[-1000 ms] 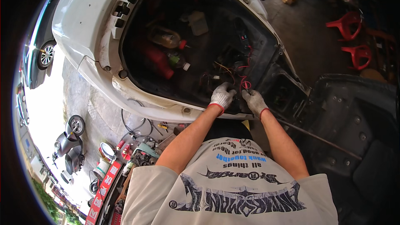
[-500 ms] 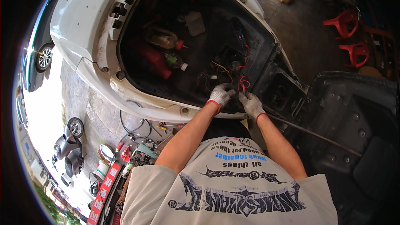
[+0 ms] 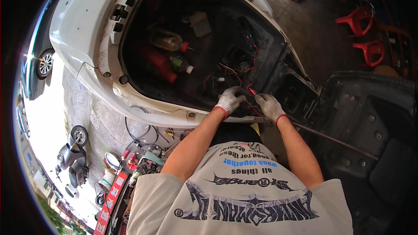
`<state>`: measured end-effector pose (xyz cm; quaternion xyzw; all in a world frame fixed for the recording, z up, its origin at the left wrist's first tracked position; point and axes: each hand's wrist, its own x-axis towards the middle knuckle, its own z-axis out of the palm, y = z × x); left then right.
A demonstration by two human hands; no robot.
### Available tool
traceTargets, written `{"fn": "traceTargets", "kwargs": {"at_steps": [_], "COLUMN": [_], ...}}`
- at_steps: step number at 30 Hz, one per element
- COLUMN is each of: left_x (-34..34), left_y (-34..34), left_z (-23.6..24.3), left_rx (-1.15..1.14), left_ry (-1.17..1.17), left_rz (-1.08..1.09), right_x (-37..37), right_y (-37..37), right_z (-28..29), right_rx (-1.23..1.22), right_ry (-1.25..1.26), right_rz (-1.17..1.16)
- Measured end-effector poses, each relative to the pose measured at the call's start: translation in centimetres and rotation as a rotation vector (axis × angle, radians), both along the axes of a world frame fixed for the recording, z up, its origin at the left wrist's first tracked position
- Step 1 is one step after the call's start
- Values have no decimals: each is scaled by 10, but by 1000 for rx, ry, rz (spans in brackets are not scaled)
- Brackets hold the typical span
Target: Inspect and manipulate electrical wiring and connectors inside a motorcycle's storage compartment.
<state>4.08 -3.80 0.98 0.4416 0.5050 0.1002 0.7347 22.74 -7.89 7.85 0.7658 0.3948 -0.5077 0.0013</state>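
Note:
Both my hands wear pale knit gloves with red cuffs and work at the near edge of the dark storage bay (image 3: 196, 100) in a white scooter body. My left hand (image 3: 231, 100) is closed, its fingertips pinched on a thin red wire (image 3: 256, 110) that runs off toward the right cuff. Beside it, my right hand (image 3: 269, 105) has its fingers curled together, close to a red connector piece (image 3: 252, 92); what lies between those fingers is hidden. Loose thin wires (image 3: 230, 70) and a small white plug (image 3: 220, 79) lie just beyond the left hand.
Inside the bay lie an amber bottle (image 3: 167, 40), a green-labelled bottle (image 3: 180, 64), a red container (image 3: 163, 67) and a dark handheld device (image 3: 247, 31). An open black seat (image 3: 370, 135) spreads at right. Tools and parts (image 3: 150, 159) lie on the ground at left.
My right hand has shifted slightly right, away from the red connector. The red wire now shows stretched between my hands, where a red loop stood before. My left hand stays nearly in place.

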Motion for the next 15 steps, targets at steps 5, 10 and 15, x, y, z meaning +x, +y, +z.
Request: {"fn": "traceTargets", "kwargs": {"at_steps": [5, 10, 15], "left_x": [-1, 0, 0], "left_y": [-1, -3, -8], "left_z": [3, 2, -9], "left_rx": [25, 178, 177], "left_ry": [-2, 57, 68], "left_rz": [-34, -74, -96], "right_x": [0, -1, -5], "right_y": [15, 19, 21], "right_z": [29, 38, 43], "right_rx": [-3, -9, -28], "right_ry": [-108, -112, -133], "right_rz": [234, 399, 484]}}
